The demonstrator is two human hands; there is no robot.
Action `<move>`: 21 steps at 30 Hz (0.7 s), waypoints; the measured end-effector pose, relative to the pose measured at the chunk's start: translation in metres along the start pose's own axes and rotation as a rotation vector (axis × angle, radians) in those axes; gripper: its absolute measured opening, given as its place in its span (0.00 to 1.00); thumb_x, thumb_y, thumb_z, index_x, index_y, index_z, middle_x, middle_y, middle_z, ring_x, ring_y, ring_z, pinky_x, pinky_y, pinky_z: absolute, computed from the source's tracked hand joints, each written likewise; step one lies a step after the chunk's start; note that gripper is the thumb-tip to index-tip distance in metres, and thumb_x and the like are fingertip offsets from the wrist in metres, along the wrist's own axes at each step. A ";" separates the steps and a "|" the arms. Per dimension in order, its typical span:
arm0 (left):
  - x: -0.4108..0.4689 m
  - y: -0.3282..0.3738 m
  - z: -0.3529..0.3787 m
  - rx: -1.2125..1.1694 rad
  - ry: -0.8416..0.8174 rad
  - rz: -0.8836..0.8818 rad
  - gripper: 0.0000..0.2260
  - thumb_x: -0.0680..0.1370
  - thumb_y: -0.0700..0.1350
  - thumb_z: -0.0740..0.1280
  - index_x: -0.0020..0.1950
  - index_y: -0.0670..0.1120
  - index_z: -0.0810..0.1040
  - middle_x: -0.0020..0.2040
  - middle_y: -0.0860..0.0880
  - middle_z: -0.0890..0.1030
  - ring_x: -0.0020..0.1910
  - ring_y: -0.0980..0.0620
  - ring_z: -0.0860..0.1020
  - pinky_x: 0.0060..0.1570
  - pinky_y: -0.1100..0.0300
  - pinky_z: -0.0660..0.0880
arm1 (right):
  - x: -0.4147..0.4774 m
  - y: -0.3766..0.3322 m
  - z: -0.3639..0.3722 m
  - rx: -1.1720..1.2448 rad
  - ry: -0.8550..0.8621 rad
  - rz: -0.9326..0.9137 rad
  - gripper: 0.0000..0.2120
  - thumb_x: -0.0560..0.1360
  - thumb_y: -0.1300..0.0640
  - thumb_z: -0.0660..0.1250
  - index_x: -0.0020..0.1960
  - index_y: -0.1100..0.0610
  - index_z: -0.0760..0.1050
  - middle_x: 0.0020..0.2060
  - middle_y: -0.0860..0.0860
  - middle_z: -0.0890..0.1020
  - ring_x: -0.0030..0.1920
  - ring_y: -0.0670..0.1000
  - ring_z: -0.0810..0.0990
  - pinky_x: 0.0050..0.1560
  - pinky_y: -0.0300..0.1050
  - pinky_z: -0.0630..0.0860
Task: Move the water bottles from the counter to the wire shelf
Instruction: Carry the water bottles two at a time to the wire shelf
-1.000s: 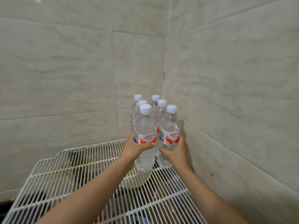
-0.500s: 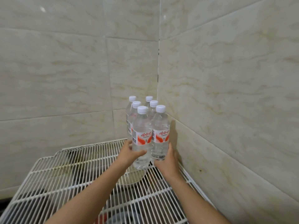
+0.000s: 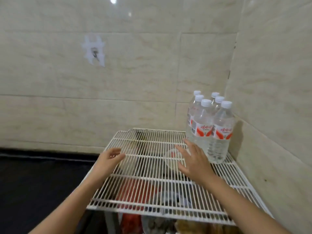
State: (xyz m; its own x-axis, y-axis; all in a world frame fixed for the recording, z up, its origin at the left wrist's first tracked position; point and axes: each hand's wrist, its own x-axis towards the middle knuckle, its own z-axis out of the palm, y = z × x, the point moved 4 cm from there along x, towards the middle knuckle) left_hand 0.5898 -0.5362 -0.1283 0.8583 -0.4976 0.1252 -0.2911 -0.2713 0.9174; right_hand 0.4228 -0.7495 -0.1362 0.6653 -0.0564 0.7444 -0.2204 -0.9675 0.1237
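- Walls (image 3: 135, 81): beige tile, two meeting in a corner at right; a white hook (image 3: 94, 49) is stuck to the back one.
- Shelf (image 3: 152, 166): white wire grid set into that corner; blurred items show through below it.
- Bottles (image 3: 209, 127): six clear, white-capped, red-labelled, upright in a tight cluster on the shelf's back right corner.
- Right hand (image 3: 194, 161): over the grid, palm down, fingers (image 3: 182, 150) spread and empty; bottles stand just beyond and right of the fingertips, not touching.
- Left hand (image 3: 108, 159): at the shelf's left edge, fingers loosely curled, holding nothing; well apart from the bottles.
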 end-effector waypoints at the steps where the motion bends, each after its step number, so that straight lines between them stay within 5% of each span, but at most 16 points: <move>1: -0.010 -0.006 -0.026 0.012 0.077 0.007 0.11 0.75 0.39 0.65 0.56 0.38 0.76 0.47 0.43 0.80 0.48 0.48 0.79 0.45 0.63 0.73 | 0.005 -0.008 -0.001 0.017 -0.015 -0.030 0.24 0.67 0.48 0.64 0.60 0.54 0.67 0.55 0.60 0.79 0.55 0.57 0.78 0.47 0.51 0.79; 3: -0.032 -0.021 -0.075 0.061 0.232 0.004 0.09 0.75 0.38 0.65 0.54 0.38 0.77 0.43 0.45 0.80 0.41 0.53 0.77 0.41 0.59 0.75 | 0.017 -0.031 -0.001 0.079 -0.057 -0.068 0.24 0.66 0.48 0.63 0.60 0.54 0.68 0.55 0.60 0.80 0.54 0.59 0.80 0.47 0.53 0.79; 8: -0.080 -0.068 -0.164 0.141 0.453 -0.070 0.10 0.74 0.40 0.66 0.54 0.38 0.78 0.51 0.40 0.81 0.51 0.44 0.78 0.52 0.54 0.71 | 0.034 -0.137 0.000 0.219 -0.059 -0.171 0.22 0.68 0.46 0.57 0.60 0.53 0.68 0.55 0.59 0.80 0.54 0.58 0.80 0.49 0.53 0.79; 14: -0.200 -0.127 -0.297 0.205 0.656 -0.200 0.10 0.74 0.40 0.67 0.53 0.38 0.78 0.50 0.38 0.80 0.47 0.39 0.78 0.45 0.51 0.71 | 0.037 -0.301 -0.022 0.400 -0.006 -0.312 0.22 0.68 0.46 0.59 0.59 0.54 0.70 0.53 0.58 0.81 0.56 0.52 0.72 0.48 0.48 0.79; 21: -0.385 -0.184 -0.441 0.283 0.867 -0.379 0.11 0.74 0.39 0.66 0.54 0.37 0.78 0.54 0.37 0.79 0.53 0.40 0.77 0.53 0.49 0.73 | 0.010 -0.502 -0.033 0.486 -0.187 -0.460 0.27 0.57 0.45 0.77 0.53 0.54 0.79 0.51 0.56 0.82 0.49 0.53 0.83 0.40 0.44 0.80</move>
State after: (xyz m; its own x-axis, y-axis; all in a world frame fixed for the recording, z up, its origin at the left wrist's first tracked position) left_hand 0.4994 0.0684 -0.1790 0.8952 0.4083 0.1788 0.0736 -0.5309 0.8442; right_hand 0.5168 -0.2563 -0.1690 0.7360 0.3869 0.5555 0.4292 -0.9013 0.0591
